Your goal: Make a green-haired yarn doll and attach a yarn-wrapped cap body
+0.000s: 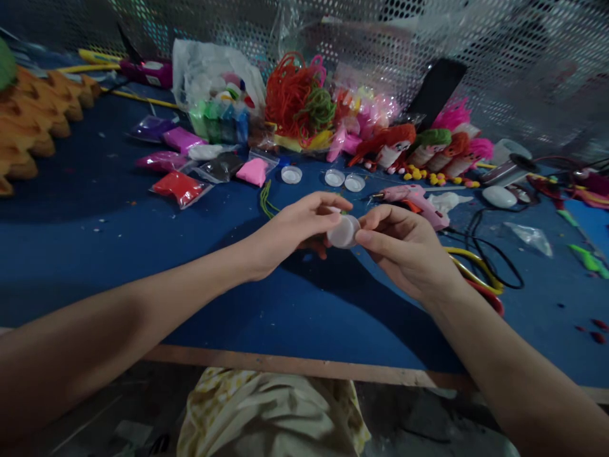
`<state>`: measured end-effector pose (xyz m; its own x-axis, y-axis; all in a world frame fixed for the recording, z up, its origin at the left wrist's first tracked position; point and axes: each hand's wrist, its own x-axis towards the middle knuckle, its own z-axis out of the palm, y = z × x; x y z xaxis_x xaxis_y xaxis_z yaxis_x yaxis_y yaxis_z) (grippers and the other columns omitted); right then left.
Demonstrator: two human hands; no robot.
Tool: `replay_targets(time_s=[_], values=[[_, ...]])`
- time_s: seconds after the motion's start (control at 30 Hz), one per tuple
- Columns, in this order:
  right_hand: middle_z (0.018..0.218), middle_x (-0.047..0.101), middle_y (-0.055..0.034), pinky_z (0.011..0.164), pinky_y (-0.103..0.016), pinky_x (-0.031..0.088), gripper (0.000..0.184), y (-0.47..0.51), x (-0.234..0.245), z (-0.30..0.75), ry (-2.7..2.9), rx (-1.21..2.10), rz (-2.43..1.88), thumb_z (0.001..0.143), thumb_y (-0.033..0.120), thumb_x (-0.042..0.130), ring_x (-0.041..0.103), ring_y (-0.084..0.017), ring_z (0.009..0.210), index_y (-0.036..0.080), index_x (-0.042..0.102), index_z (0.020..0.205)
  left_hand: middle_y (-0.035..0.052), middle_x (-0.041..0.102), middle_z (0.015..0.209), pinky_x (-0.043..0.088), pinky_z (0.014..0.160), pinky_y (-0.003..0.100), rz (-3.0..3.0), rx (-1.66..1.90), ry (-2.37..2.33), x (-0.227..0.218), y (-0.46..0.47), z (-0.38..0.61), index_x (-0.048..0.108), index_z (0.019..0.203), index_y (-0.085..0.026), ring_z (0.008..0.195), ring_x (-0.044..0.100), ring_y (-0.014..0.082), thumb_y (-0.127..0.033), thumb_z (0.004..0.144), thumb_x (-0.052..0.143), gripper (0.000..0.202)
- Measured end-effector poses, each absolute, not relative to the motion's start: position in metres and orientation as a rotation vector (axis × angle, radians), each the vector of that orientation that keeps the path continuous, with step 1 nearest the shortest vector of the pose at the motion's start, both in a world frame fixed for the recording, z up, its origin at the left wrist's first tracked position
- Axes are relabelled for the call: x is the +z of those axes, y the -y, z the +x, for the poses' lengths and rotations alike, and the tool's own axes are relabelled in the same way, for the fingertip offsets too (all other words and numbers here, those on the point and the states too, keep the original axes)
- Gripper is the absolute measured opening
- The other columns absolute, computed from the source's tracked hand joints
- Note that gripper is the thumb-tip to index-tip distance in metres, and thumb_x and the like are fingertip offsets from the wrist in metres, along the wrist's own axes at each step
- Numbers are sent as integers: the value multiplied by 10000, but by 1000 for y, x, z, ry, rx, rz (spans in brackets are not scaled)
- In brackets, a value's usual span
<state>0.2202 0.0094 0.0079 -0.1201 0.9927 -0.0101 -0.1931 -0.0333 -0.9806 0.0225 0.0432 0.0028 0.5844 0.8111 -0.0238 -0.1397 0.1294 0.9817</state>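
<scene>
This is looking like a craft workshop: clay packets (181, 187), yarn (292, 95), dolls (423, 149), 3 caps (333, 178) and a glue gun (413, 198) are lying across a blue table (95, 247), and a mesh wall (499, 57) is standing behind.

A dark blue felt-covered tabletop (95, 254) carries a spread of craft goods. Small clear plastic bags of coloured clay lie at the back left: a red one (179, 188), a pink one (253, 171) and a purple one (182, 138). Three round white plastic lids (334, 178) sit near a pink glue gun (413, 198). Behind them are a tangle of red yarn (290, 95) and small yarn-haired dolls (390, 145). Orange scalloped foam shapes (33, 120) line the left edge. A black slab (436, 86), possibly a phone, leans on the perforated metal mesh wall (523, 51).
</scene>
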Motion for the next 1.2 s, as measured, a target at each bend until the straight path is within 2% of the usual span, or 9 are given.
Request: replay_targets(time_s=[0.07,0.13,0.3,0.47,0.73,0.87,0.97,1.07,1.2], values=[[714,676,40,576,-204,517,305,-10,9,220,1119,1402,-1046,603,307,972,614,-77,624,228,696,705,71,616,1211,576,713,272,1500,844,-644,0,-43,22,624,1222,-246,982,649,189,-393,840,766,433],[694,670,47,526,-189,487,304,-10,10,219,1100,1423,-1059,606,310,970,601,-69,593,231,708,739,73,603,1272,588,756,265,1759,920,-636,-2,-41,20,631,1223,-265,1050,647,202,-383,800,823,479],[734,717,38,637,-199,567,266,-11,10,220,1096,1468,-1000,632,301,957,662,-79,659,247,756,798,50,675,1150,593,734,241,1941,1027,-704,-1,-38,18,672,1140,-245,966,688,177,-366,857,780,327],[805,754,18,680,-224,589,281,-11,8,222,1134,1430,-986,651,362,946,693,-103,726,264,779,855,53,670,1130,573,649,209,1912,1018,-715,0,-38,18,653,1149,-238,929,711,173,-354,875,759,316],[817,773,23,716,-234,581,177,-11,3,221,1214,1318,-999,709,271,905,696,-98,728,250,775,827,64,648,1185,625,768,274,1713,975,-664,-3,-38,20,658,1106,-225,933,698,167,-362,878,757,284],[889,812,5,791,-268,619,132,-8,3,220,1373,1109,-1031,746,228,861,748,-133,803,251,803,862,41,645,1149,643,751,283,1528,929,-677,0,-38,23,649,1041,-207,858,696,142,-332,895,721,205],[955,823,-11,832,-320,637,187,-5,4,219,1571,842,-1061,762,218,847,769,-177,866,256,812,941,22,649,1089,643,771,284,1448,924,-708,-1,-39,25,650,996,-202,853,692,137,-297,865,738,185],[973,823,3,815,-306,631,224,-2,6,219,1778,544,-1053,814,168,796,770,-167,861,284,808,1006,15,660,1088,641,798,290,1407,920,-711,-2,-41,25,666,1011,-206,841,700,128,-258,858,732,175],[923,824,18,742,-270,612,218,1,9,219,1900,315,-1027,862,133,738,766,-146,801,301,810,980,29,686,1111,642,787,288,1386,891,-726,-3,-42,23,700,1045,-193,806,709,122,-263,858,743,204]])
